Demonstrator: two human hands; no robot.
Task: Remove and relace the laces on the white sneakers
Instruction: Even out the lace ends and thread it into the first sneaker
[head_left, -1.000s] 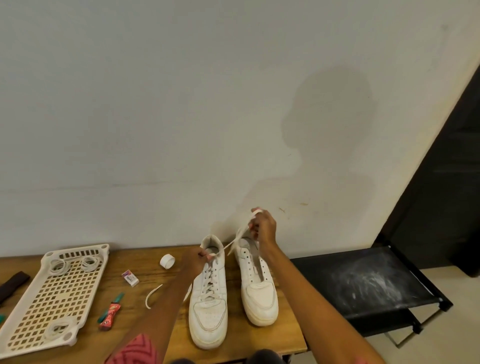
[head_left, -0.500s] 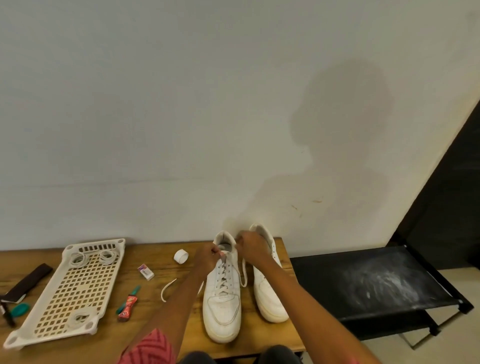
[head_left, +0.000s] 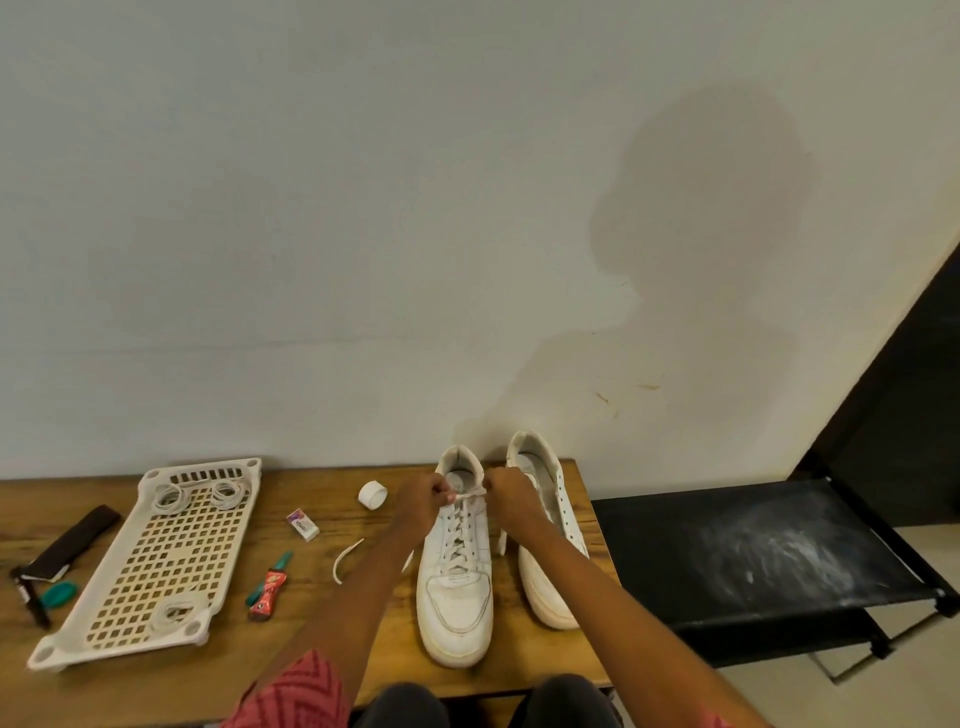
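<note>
Both hands (head_left: 470, 499) pinching lace (head_left: 467, 497)

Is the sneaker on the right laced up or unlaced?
Unlaced. The right sneaker shows a bare row of eyelets and an open throat, while the left sneaker carries crossed laces.

Home corner: wooden table (head_left: 156, 680), plain wall (head_left: 363, 208)
</note>
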